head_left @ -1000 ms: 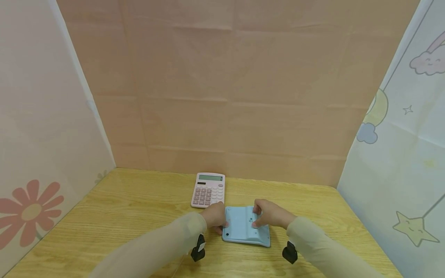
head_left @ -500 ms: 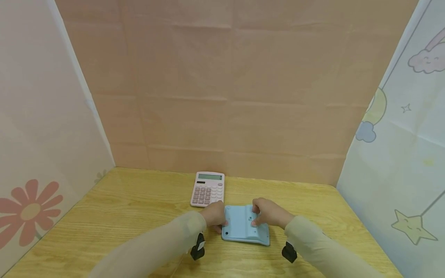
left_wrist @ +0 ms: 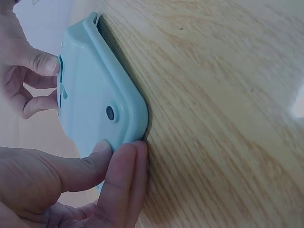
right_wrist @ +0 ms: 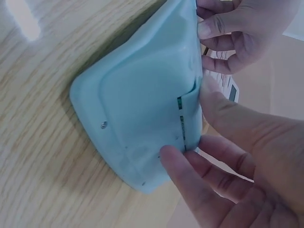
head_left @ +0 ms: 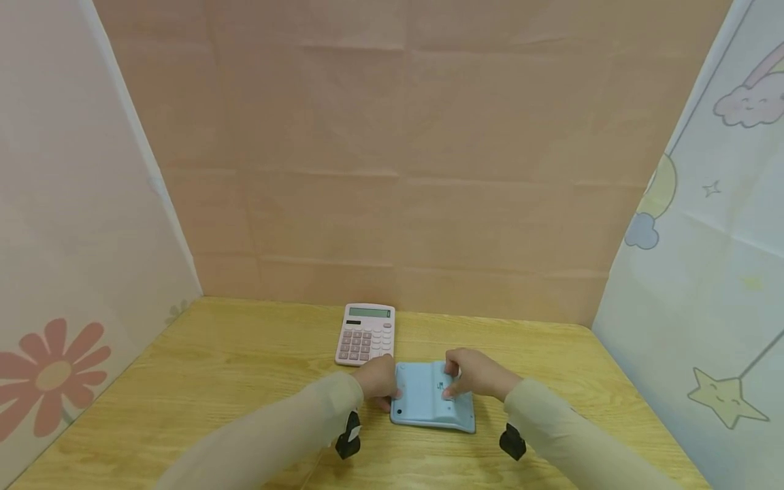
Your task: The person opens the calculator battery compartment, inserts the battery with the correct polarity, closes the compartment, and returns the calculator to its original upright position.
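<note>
A light blue calculator (head_left: 418, 395) lies face down on the wooden table, its back turned up. My left hand (head_left: 376, 378) pinches its left edge, thumb on the back and fingers under the rim. Over the raised part of the back, my right hand (head_left: 479, 376) holds the battery cover (right_wrist: 191, 118) between thumb and fingers. Narrow slots beside that cover show something green inside, in the right wrist view. A dark round foot (left_wrist: 110, 113) sits near one corner in the left wrist view. The keys and display are hidden underneath.
A pink calculator (head_left: 365, 335) lies face up just behind my left hand, its display showing a digit. The wooden table (head_left: 257, 347) is bounded by a tan back panel (head_left: 392, 170) and printed side panels. A black camera is strapped to each wrist.
</note>
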The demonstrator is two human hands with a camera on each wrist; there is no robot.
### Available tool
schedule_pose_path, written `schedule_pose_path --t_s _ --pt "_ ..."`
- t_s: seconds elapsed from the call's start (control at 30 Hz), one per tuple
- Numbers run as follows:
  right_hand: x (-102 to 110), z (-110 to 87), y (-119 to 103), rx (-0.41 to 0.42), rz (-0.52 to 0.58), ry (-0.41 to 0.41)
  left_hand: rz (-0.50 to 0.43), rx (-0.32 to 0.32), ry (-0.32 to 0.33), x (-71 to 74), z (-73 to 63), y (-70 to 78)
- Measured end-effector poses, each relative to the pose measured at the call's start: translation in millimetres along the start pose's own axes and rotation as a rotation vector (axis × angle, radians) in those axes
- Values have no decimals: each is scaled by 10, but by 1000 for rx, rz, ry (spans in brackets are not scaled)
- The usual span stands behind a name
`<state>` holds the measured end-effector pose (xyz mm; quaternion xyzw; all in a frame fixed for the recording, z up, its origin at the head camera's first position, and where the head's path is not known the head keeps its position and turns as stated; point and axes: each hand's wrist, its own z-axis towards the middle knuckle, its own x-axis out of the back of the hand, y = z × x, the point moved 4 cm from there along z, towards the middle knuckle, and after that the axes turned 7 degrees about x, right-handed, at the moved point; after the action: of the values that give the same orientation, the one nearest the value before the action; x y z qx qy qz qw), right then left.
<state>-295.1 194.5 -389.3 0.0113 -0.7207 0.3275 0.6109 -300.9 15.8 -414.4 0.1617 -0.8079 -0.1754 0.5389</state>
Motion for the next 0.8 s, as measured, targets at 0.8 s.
schedule_pose_path --t_s 0.8 --pt "46 -52 -31 38 68 -43 3 16 6 -7 -11 2"
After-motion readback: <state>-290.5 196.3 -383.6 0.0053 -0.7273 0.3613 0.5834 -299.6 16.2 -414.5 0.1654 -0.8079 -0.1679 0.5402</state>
